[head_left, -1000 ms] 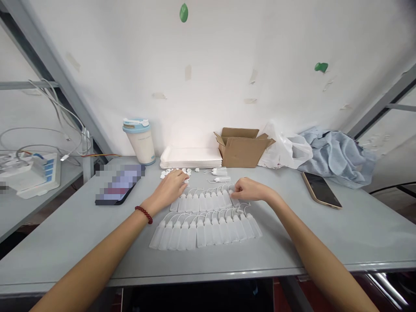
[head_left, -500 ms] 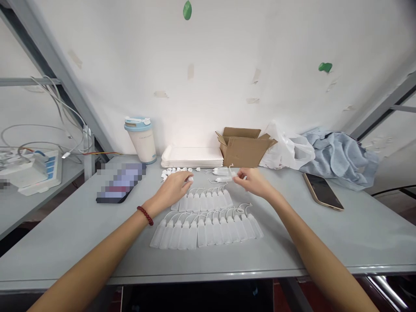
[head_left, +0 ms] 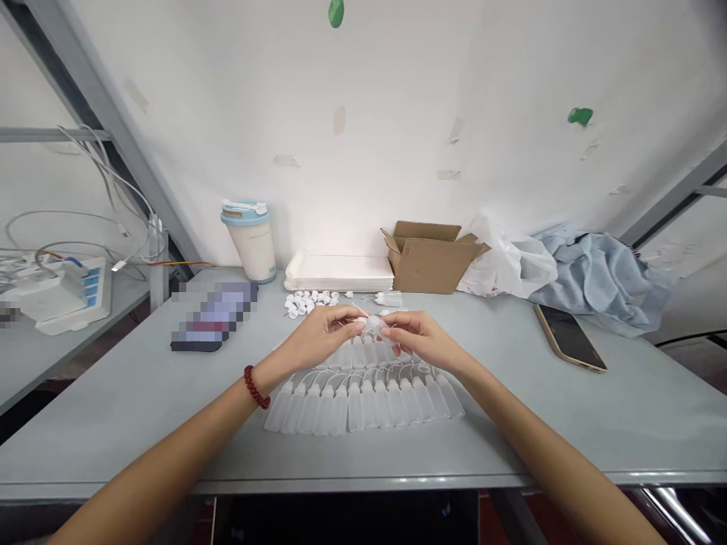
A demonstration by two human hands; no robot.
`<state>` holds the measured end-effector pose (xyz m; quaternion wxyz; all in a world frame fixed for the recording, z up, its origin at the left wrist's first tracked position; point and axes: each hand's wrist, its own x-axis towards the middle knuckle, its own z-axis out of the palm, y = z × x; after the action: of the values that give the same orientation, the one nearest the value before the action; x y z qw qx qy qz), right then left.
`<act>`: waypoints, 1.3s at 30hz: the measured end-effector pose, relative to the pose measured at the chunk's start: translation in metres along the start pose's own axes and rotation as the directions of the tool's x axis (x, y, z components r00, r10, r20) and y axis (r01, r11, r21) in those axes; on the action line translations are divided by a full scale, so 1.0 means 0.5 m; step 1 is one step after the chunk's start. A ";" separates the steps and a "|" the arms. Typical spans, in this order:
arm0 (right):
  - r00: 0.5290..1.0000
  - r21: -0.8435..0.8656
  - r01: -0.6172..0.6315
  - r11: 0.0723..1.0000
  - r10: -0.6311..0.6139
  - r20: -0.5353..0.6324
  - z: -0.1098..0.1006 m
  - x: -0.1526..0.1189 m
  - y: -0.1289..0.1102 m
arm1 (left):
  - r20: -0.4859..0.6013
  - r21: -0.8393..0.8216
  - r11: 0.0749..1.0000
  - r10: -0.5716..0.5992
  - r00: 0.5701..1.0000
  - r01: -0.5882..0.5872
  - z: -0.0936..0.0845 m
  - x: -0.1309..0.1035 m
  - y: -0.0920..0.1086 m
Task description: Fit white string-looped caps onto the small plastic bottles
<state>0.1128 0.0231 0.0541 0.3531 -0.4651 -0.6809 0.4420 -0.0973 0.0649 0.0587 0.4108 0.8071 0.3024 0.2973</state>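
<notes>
At the centre of the frame, a person's left hand (head_left: 321,333) and right hand (head_left: 417,337) meet above a grey table (head_left: 625,409), the fingers of both pinched on one small translucent squeeze bottle (head_left: 372,324) held between them just above the tabletop. What the left fingertips hold against the bottle's end is too small to tell; it may be a white cap. A red bead bracelet (head_left: 254,387) circles the left wrist.

Directly below the hands, two rows of matching bottles lie side by side on the table: the far row (head_left: 363,352) is partly hidden by the hands, while the near row (head_left: 363,395) fans across the lower middle of the frame. Just beyond the hands, a scatter of small white caps (head_left: 307,301) lies left of centre, with a single loose bottle (head_left: 389,299) near it.

Along the wall stand a lidded cup (head_left: 250,241), a stack of white trays (head_left: 339,272), an open cardboard box (head_left: 435,257), a plastic bag (head_left: 508,261) and a crumpled blue cloth (head_left: 602,276). A phone (head_left: 569,337) lies face up at the right, and a blurred-out device (head_left: 213,324) at the left.
</notes>
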 end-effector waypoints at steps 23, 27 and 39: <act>0.997 0.158 0.026 0.987 -0.015 -0.070 0.026 0.005 0.009 | -0.034 0.025 1.000 0.009 0.999 -0.009 0.007 -0.004 0.011; 0.973 -0.085 0.111 0.990 -0.125 -0.194 0.042 0.001 0.017 | -0.042 0.004 0.997 -0.075 0.996 0.075 0.010 -0.001 0.002; 0.969 -0.029 0.149 0.988 -0.152 -0.194 0.048 -0.005 0.007 | 0.021 0.014 0.993 -0.121 0.992 0.121 0.013 -0.003 0.002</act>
<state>0.0933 0.0147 0.0421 0.4475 -0.4561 -0.6792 0.3611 -0.0930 0.0603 0.0558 0.4261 0.7931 0.3483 0.2610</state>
